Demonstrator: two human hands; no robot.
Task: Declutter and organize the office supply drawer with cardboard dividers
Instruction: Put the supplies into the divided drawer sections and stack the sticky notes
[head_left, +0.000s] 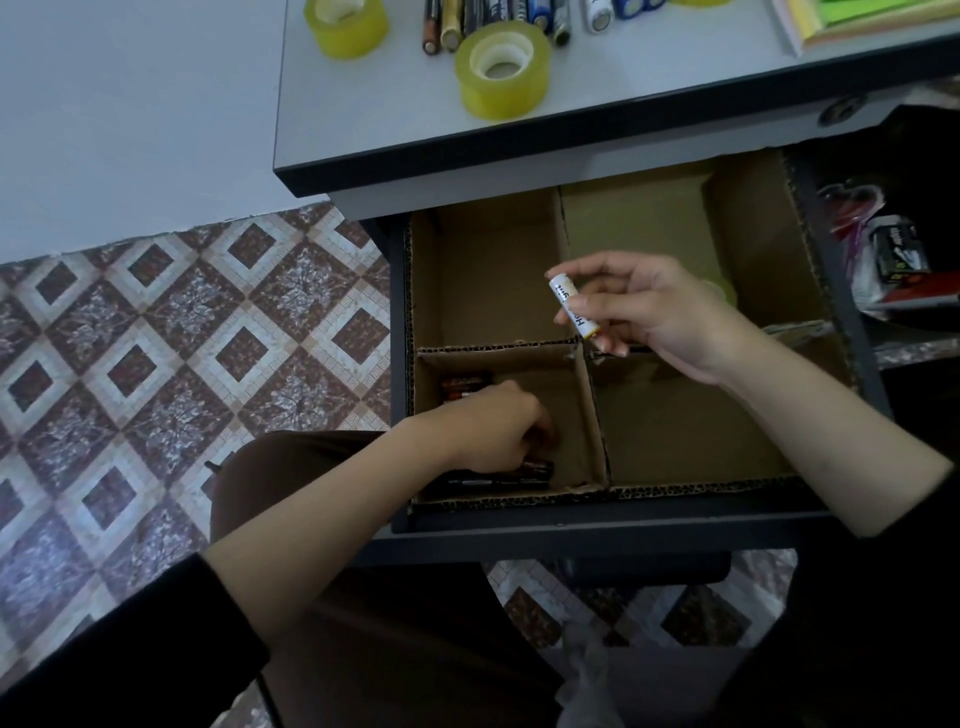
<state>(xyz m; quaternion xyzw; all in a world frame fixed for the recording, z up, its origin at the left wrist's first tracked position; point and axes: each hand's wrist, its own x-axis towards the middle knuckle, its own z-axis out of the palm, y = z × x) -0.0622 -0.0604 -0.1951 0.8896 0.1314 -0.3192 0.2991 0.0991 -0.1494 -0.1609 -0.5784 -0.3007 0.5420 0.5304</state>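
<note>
The drawer (571, 521) stands pulled open under the table (649, 111), split by cardboard dividers (589, 410) into four compartments. The left hand (493, 431) reaches down into the near-left compartment, fingers curled over dark batteries (498, 475) lying there; whether it grips one I cannot tell. More batteries (464, 387) lie at that compartment's far side. The right hand (654, 317) hovers above the middle of the drawer, pinching a white battery (571, 306) between thumb and fingertips. On the table sit two tape rolls (503, 67) and a row of loose batteries (493, 21).
</note>
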